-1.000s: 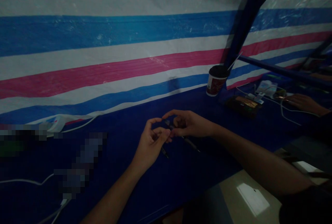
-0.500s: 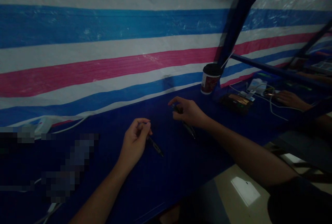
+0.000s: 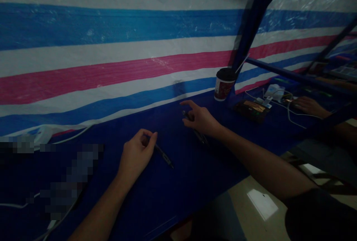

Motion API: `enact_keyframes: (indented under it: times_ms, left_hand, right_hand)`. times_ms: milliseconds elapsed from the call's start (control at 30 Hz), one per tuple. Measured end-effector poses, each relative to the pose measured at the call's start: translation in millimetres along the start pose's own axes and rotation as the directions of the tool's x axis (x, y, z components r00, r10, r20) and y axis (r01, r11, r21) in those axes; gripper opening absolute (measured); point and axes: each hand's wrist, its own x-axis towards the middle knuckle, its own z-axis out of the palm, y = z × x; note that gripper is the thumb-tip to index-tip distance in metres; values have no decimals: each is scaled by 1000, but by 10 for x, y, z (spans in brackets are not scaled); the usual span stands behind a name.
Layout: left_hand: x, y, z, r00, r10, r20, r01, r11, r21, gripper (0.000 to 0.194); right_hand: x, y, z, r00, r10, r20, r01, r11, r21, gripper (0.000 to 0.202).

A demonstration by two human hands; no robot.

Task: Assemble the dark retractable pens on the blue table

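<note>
A dark pen (image 3: 165,156) lies slantwise on the blue tabletop (image 3: 167,196). Its upper end is close to the thumb of my left hand (image 3: 137,152), whose loosely curled fingers appear to hold nothing. Farther back and to the right, my right hand (image 3: 202,119) has a second dark pen (image 3: 199,135) between its thumb and bent fingers, while the index finger points out to the left. One end of that pen sticks out past the thumb; its middle is hidden under the hand.
A lidded paper cup (image 3: 224,84) stands by the blue metal post (image 3: 248,36). A dark box (image 3: 251,111), white cables and another person's hand (image 3: 306,104) are to the right. White cables (image 3: 75,135) and a blurred-out object (image 3: 79,176) lie left. Striped sheeting (image 3: 125,70) hangs behind.
My left hand has drawn back to the left, off the first pen, which stays on the table. My right index finger has straightened and lifted off the second pen.
</note>
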Motion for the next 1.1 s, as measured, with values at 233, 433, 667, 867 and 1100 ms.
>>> enact_keyframes:
  times_ms: [233,433,667,867,1100]
  left_hand:
    - [-32,47,-42,986,-103,132,44,919,391,53]
    - [-37,3,-29,980,-68,186,14,961,276,40]
    - [1,-47,25,988,-70,140,105,959,-262,51]
    - [-11,96,43,958,-185,218,276,801,-531,61]
    - [-39,143,46,954,-186,236,297,692,-657,66]
  right_hand:
    - [-3,-13,7,999,43,23,-42,999,-24,33]
    - [0,19,23,1000,9,13,-9,1000,-26,37]
    - [12,29,18,1000,6,12,-5,998,-59,43]
    - [10,28,16,998,37,56,-32,996,-85,33]
    - [11,53,26,997,49,63,-41,992,-121,36]
